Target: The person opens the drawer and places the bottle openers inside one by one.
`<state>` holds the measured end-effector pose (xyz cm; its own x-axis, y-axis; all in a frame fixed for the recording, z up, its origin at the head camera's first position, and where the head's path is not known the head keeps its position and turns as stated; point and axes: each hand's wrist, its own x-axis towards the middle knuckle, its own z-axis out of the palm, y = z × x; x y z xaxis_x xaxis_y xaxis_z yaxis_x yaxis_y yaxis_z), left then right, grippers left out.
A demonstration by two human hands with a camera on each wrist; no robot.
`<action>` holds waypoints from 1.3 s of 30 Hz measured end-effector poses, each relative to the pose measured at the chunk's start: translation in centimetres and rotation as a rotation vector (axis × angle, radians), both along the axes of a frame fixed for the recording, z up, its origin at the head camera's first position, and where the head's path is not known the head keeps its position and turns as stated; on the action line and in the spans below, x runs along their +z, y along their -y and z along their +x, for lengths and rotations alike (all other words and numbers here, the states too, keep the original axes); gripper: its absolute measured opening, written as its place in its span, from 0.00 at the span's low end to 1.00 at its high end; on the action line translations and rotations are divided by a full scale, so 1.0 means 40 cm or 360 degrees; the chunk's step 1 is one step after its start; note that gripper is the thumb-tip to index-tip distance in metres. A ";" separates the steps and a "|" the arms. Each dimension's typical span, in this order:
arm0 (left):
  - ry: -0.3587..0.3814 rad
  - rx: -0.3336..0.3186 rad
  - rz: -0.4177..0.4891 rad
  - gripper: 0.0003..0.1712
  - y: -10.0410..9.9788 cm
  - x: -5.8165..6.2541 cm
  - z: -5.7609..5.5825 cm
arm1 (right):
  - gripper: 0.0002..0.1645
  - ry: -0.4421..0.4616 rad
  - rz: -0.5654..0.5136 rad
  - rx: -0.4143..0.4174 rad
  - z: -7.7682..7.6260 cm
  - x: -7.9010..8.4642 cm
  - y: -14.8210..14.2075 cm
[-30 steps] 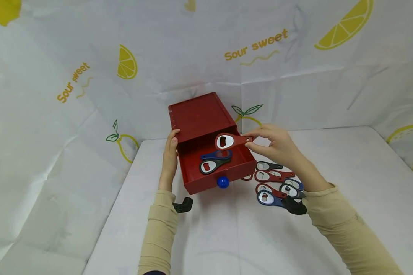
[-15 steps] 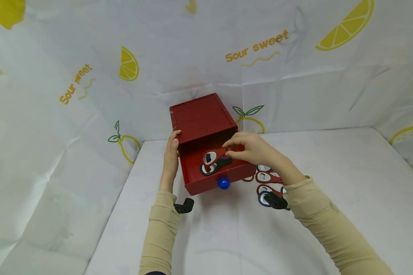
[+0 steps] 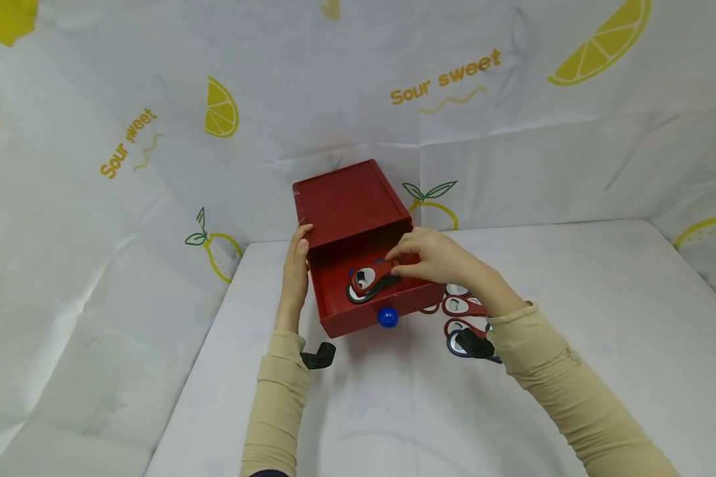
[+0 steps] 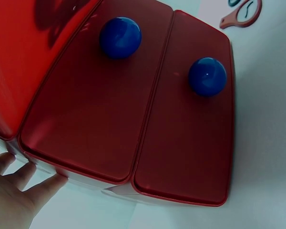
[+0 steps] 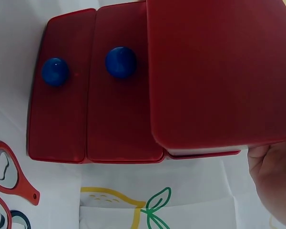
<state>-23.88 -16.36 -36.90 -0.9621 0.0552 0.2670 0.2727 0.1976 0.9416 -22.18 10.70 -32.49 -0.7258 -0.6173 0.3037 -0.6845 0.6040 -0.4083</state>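
Observation:
A red drawer cabinet (image 3: 352, 205) stands on the white table, its top drawer (image 3: 352, 323) pulled out. Against the cabinet's left side rest the fairly straight fingers of my left hand (image 3: 294, 281); in the left wrist view, the fingertips of that hand (image 4: 24, 191) touch the side. My right hand (image 3: 435, 258) pinches the handle end of a red bottle opener (image 3: 378, 273) inside the drawer. Beneath it lies a black bottle opener (image 3: 358, 296), and a blue one is mostly covered. From the right wrist, the drawer wall (image 5: 219, 71) hides the fingertips of my right hand (image 5: 276, 179).
More bottle openers, such as a red one (image 3: 461, 306) and a blue one (image 3: 456, 346), lie on the table right of the cabinet, partly behind my right arm. Two closed lower drawers (image 4: 81, 109) carry blue knobs (image 4: 120, 38). A lemon-printed white sheet (image 3: 334, 86) rises behind.
My right hand has moved left and down, bringing the red bottle opener from above the drawer's right side onto the openers inside. The left hand has stayed against the cabinet.

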 end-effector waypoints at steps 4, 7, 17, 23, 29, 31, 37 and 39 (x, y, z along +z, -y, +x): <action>-0.0003 0.0002 -0.0001 0.24 0.000 0.001 0.000 | 0.13 -0.0032 0.0031 -0.0013 -0.003 -0.004 0.000; -0.0003 0.0009 0.0002 0.24 0.000 0.002 0.001 | 0.12 0.0009 0.0044 -0.0022 -0.003 -0.005 0.001; 0.0000 0.0007 0.0014 0.23 0.000 -0.002 0.002 | 0.10 0.0097 0.0102 -0.0060 -0.002 -0.008 0.005; -0.0009 0.0006 0.0005 0.23 -0.001 0.001 0.001 | 0.11 0.0085 0.0128 -0.0082 -0.002 -0.007 0.005; -0.0018 -0.0003 0.0009 0.24 -0.002 0.002 0.004 | 0.13 0.0110 0.0140 -0.0105 -0.001 -0.008 0.007; -0.0015 -0.0007 0.0004 0.24 -0.001 0.002 0.004 | 0.14 0.0113 0.0145 -0.0107 0.000 -0.007 0.008; -0.0012 -0.0004 0.0010 0.24 -0.001 0.002 0.004 | 0.15 0.0102 0.0149 -0.0105 0.000 -0.006 0.008; -0.0013 -0.0003 0.0015 0.24 -0.001 0.002 0.003 | 0.15 0.0101 0.0152 -0.0107 0.001 -0.006 0.007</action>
<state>-23.74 -16.34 -36.84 -0.9598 0.0545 0.2755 0.2808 0.1885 0.9411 -22.15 10.43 -32.73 -0.7823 -0.5907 0.1977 -0.6159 0.6857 -0.3880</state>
